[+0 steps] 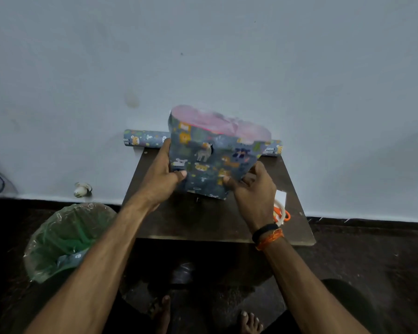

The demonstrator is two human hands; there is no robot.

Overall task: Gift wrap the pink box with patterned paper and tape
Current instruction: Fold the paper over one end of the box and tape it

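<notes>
The pink box (217, 122) was held up above the far half of the desk (203, 220), tilted, with the patterned paper (210, 162) already wrapped around its sides and only its pink top end still showing at 12 o'clock. Judging by how easily it was lifted, the box looked light, and its walls stiff enough to take a squeeze. The paper looked thin and smooth, likely to crease or slide loose where it was not yet taped, so the sound place to hold was on the flat side faces, pressing paper against box.

The left hand (164, 174) gripped the wrapped box at 9 o'clock, thumb curled onto the front face and palm against the side. The right hand (251, 189) held it at 4 o'clock, thumb pressing the paper's lower front while the fingers curled near the side edge. Behind the box, the spare paper roll (145, 138) lay along the desk's far edge, and orange-handled scissors (281, 214) rested at 3 o'clock.
</notes>
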